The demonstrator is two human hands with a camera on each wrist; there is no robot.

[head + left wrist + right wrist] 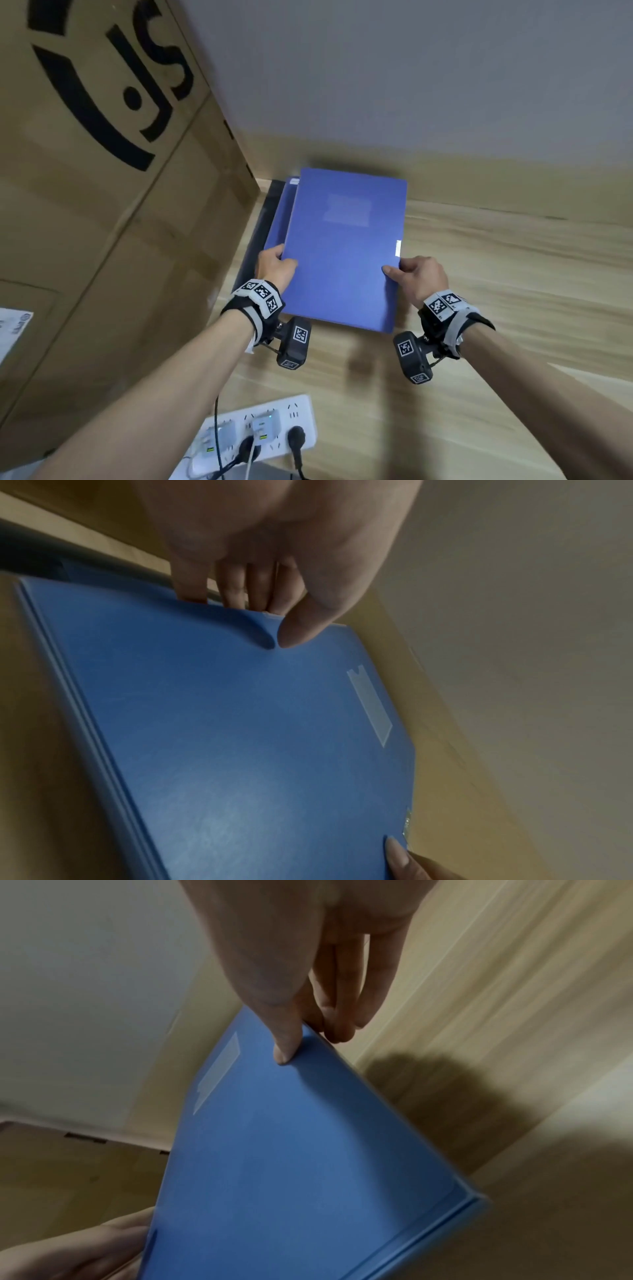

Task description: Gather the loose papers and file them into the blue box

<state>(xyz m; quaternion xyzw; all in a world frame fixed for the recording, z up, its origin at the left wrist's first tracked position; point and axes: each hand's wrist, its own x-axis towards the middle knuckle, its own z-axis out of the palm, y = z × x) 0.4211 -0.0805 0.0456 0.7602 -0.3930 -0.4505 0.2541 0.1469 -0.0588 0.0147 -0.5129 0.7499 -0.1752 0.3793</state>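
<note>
I have the flat blue plastic file box (pixel 339 250) between both hands, lifted off the pale wood-grain bench (pixel 513 274) near the far-left corner, close beside the tall brown cardboard carton (pixel 102 205). It sits partly over a second blue folder (pixel 279 219) that lies on a dark strip against the carton.

I judge the box light but broad, with a smooth cover that could slip. The lid is thin and flexible: the left wrist view shows it dimpling under my thumb, so I would not squeeze hard there. The stiffer places to hold are the long side edges and the ridged spine at the near end.

My left hand (pixel 275 265) pinches the left edge, thumb on top and fingers (pixel 236 588) curled under. My right hand (pixel 419 277) pinches the right edge just near of the white clasp (pixel 398 247), thumb flat on the cover and fingers (pixel 339 1010) tucked beneath. Both forearms reach forward roughly parallel, wrists level, holding the box almost flat.

No loose papers show in any view, and I cannot tell whether the box already contains them.
</note>
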